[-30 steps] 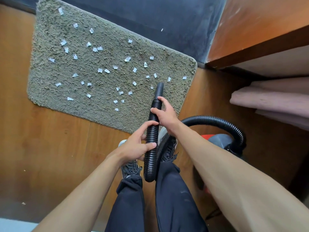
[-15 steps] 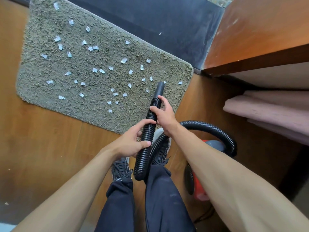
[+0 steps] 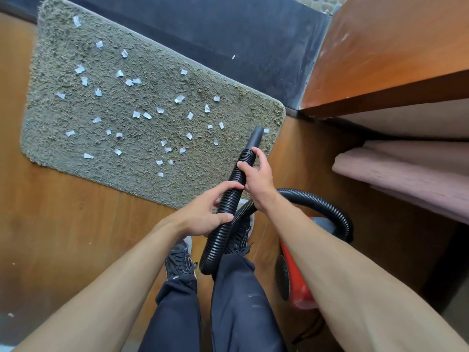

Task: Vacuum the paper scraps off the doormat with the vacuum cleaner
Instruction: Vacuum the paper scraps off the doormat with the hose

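A shaggy grey-green doormat (image 3: 121, 174) lies on the wooden floor, strewn with several small white paper scraps (image 3: 179, 99). Both hands hold the black ribbed vacuum hose (image 3: 229, 199). My right hand (image 3: 256, 174) grips it near the smooth nozzle (image 3: 255, 138), whose tip hovers over the mat's right end beside a scrap. My left hand (image 3: 205, 212) clasps the hose lower down. The hose loops right to the red and grey vacuum cleaner (image 3: 302, 280), partly hidden behind my right forearm.
A dark threshold strip (image 3: 228, 29) runs along the mat's far side, with one scrap on it. An orange wooden cabinet (image 3: 396, 54) and pink folded cloth (image 3: 406, 174) fill the right. My dark shoes (image 3: 177, 260) and trouser legs stand just below the mat.
The view has shifted, with the mat sitting lower and further right in frame. The nozzle tip has edged toward the mat's right end. Both hands keep their grip on the hose.
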The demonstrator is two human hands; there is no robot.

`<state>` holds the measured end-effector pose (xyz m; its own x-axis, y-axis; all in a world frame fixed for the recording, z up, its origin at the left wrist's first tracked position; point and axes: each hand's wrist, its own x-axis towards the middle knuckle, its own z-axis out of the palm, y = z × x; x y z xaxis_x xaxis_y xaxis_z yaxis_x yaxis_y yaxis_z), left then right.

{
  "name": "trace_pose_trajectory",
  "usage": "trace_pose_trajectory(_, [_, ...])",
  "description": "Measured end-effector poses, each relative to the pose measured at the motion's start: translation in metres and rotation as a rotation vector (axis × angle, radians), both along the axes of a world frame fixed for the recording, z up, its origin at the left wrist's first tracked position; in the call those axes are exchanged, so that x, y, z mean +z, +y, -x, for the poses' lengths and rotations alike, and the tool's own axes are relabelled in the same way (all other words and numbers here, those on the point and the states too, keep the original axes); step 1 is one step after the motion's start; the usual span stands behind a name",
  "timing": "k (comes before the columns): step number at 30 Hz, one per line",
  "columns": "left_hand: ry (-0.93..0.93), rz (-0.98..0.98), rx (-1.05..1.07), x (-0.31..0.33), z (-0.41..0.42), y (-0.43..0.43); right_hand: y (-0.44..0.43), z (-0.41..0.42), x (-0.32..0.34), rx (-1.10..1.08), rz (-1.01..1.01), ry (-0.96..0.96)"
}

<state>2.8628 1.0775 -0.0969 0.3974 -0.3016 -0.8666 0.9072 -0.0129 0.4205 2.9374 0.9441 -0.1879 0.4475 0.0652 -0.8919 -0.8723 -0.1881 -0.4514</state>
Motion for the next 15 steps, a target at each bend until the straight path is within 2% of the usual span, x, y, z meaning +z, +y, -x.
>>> trace_pose_trajectory(8, [-0.017,0.002,-0.133,-0.001,-0.020,-0.014,-0.019,-0.010,0.003,-0.069,0.030,0.023])
trace_pose_trajectory(15, [-0.001,0.021,-0.140,0.008,-0.017,-0.001,-0.010,-0.002,0.005,-0.029,0.053,0.018])
